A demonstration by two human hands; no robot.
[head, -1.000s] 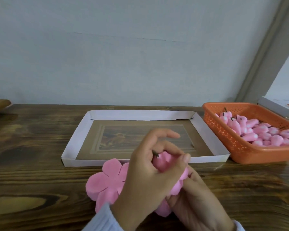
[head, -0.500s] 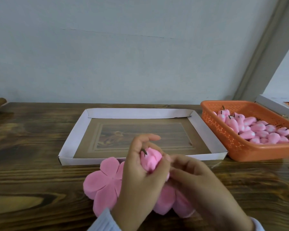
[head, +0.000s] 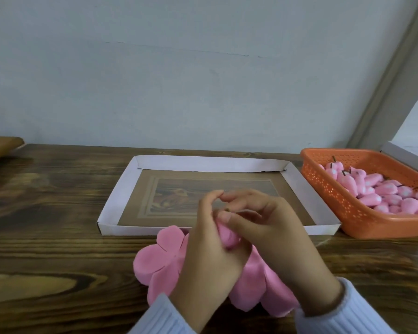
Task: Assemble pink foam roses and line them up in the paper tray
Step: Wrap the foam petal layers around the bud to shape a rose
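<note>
Both now tighter round bud (head: 228, 234): left hand (head: 209, 249), right hand (head: 278, 237).

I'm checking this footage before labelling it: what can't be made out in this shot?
Head view only.
- Foam bud: mostly covered by the left hand and right hand; its wrapping is hidden.
- Petal sheets: hands cover their middle, count unclear.
- Orange basket: right end cut off by the frame edge.
- White box behind it: cropped at the right edge, contents unseen.
</note>
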